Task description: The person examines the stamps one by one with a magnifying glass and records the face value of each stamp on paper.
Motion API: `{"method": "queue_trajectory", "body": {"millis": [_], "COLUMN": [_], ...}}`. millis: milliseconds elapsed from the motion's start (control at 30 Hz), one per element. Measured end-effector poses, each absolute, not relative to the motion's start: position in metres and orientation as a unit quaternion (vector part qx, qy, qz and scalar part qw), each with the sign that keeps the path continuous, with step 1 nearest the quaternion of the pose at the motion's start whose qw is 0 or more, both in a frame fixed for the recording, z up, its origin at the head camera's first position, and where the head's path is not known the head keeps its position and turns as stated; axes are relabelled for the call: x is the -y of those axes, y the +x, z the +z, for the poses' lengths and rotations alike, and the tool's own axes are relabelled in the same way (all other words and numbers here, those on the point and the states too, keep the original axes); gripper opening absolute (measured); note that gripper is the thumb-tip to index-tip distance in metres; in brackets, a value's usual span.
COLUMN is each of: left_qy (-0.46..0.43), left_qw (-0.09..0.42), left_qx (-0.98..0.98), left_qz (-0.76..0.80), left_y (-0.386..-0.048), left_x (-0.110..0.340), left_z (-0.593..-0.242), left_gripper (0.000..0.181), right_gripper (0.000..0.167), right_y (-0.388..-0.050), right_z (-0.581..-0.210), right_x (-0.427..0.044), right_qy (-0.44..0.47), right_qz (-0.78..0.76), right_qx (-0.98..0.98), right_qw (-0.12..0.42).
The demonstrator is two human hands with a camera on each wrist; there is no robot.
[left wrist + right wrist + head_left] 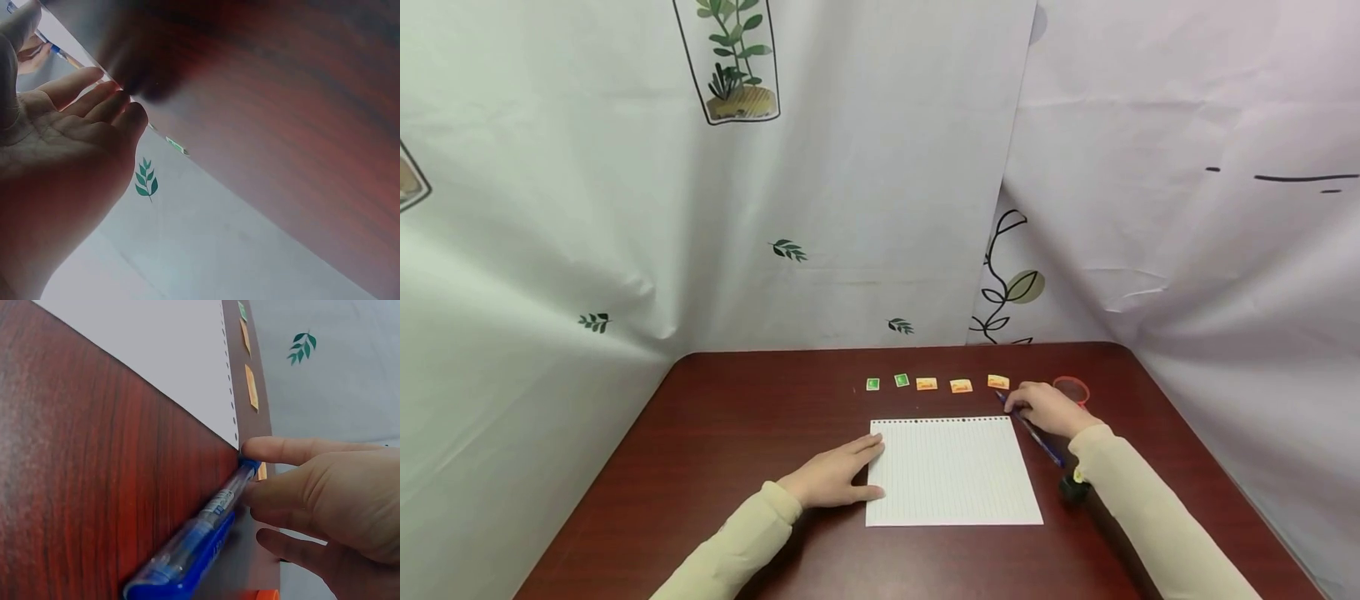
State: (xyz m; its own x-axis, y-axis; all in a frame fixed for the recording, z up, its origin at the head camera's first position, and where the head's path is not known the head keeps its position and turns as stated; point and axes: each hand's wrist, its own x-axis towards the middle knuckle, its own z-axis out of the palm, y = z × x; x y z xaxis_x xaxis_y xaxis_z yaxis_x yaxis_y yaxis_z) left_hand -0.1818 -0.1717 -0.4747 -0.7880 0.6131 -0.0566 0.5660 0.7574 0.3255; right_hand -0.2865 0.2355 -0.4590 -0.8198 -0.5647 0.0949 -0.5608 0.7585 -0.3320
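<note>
A lined sheet of paper point(953, 475) with a punched top edge lies flat on the table. My left hand point(837, 475) rests at its left edge, fingers and thumb extended, the tips on the paper. To the right of the sheet, a clear-barrelled pen with blue ends point(1037, 437) lies slanted. My right hand point(1043, 408) pinches its far end between thumb and index finger; in the right wrist view the other fingers of the right hand point(337, 500) are bent beside it. The pen's blue clip end point(181, 562) points toward that camera.
Behind the paper stand in a row green stamp-like pieces point(872, 384) and orange ones point(961, 386). A red ring-shaped thing point(1071, 382) lies beyond the right hand. A small dark object point(1073, 490) sits beside the right sleeve. A printed white curtain point(850, 183) hangs behind the table point(737, 400).
</note>
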Motion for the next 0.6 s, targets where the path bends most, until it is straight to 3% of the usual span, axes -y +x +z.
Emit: {"method": "queue_trajectory", "body": {"millis": [600], "left_qy": [0.297], "left_qw": [0.086], "left_qx": [-0.939], "left_qz": [0.148], "left_y": [-0.1826], "left_x": [0.1699], "left_z": [-0.4750], "left_gripper": [0.079], "right_gripper": [0.013], "right_y": [-0.2911], "right_z": [-0.4607], "right_x": [-0.2444], "right_qy": [-0.300], "right_qz": [-0.171], "right_qx": [-0.938], "right_qw": [0.017]}}
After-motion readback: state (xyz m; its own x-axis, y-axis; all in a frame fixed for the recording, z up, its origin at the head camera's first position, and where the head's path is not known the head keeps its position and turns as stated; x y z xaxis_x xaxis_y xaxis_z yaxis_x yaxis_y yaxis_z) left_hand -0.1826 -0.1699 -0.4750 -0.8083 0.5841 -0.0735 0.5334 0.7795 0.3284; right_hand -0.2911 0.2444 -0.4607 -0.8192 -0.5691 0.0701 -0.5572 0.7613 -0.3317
